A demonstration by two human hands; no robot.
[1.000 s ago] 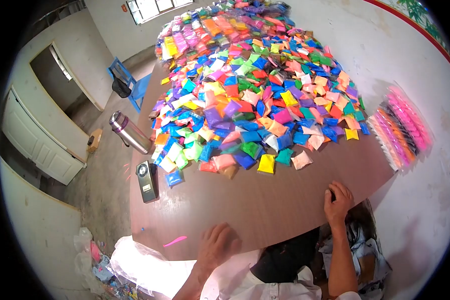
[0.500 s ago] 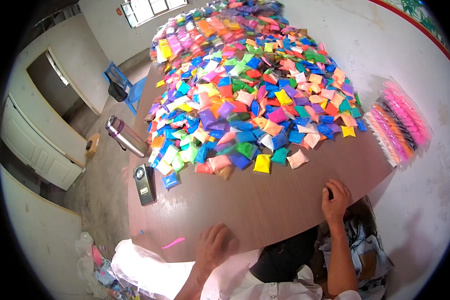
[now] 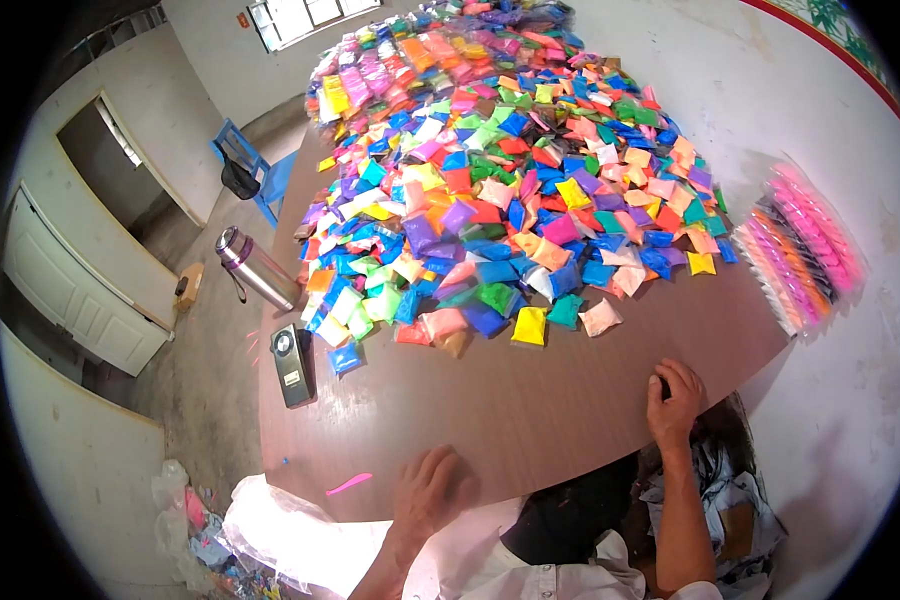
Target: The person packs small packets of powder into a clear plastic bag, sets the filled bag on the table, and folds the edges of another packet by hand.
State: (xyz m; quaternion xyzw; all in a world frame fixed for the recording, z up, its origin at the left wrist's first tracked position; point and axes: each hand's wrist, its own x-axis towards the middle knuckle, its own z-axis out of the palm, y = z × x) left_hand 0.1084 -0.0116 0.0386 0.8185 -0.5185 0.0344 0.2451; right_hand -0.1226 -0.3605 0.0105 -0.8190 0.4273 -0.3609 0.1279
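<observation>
My left hand [image 3: 428, 490] rests at the near edge of the brown table [image 3: 510, 410], fingers loosely bent, holding nothing visible; its thumb side is blurred. A pink strip [image 3: 349, 484] lies just left of it. Farther right, my right hand [image 3: 676, 400] lies on the table edge with the thumb apart from the curved fingers; the gap between them is dark, and no held object can be made out. Beyond both hands spreads a large heap of small coloured packets [image 3: 490, 220], whose nearest ones include a yellow packet [image 3: 530, 326] and a pale peach packet [image 3: 601, 317].
A steel flask [image 3: 258, 270] and a dark device with a round dial [image 3: 291, 366] stand at the left. Bagged pink and orange rolls [image 3: 800, 250] lie at the right edge by the wall. Clear plastic [image 3: 280, 530] hangs at the near left; a blue chair [image 3: 260, 175] stands beyond.
The camera view has shifted slightly. Both hands stay in nearly the same places on the table, and the packets appear unmoved.
</observation>
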